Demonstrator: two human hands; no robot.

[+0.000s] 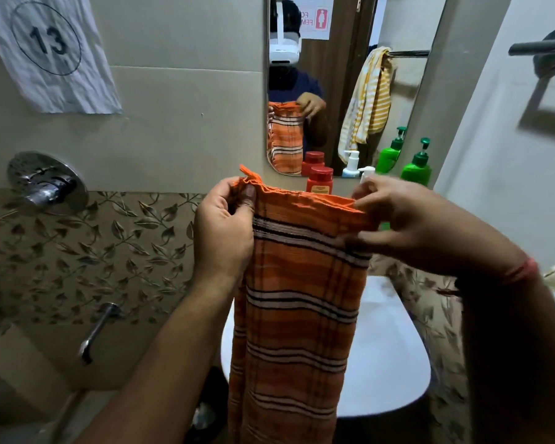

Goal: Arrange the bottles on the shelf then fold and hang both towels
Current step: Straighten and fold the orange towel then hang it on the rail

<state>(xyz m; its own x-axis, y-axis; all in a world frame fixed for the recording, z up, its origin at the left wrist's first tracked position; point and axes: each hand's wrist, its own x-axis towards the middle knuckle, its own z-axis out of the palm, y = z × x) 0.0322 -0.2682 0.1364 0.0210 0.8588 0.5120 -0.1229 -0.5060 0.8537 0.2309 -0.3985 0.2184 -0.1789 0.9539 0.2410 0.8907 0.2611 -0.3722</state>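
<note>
An orange towel [298,302] with white and black stripes hangs lengthwise in front of me, folded narrow. My left hand [225,229] pinches its upper left corner. My right hand [407,225] grips the upper right edge. Behind the towel, below the mirror, stand a red bottle [320,181], a white pump bottle [366,174] partly hidden by my right hand, and a green pump bottle [417,168]. A yellow striped towel [369,100] shows in the mirror's reflection, hanging from a rail.
A white basin [388,357] sits below the towel. A mirror [340,43] is on the wall ahead. A chrome mixer knob [47,182] and a spout [98,331] are on the left wall. A dark towel bar [540,48] is at upper right.
</note>
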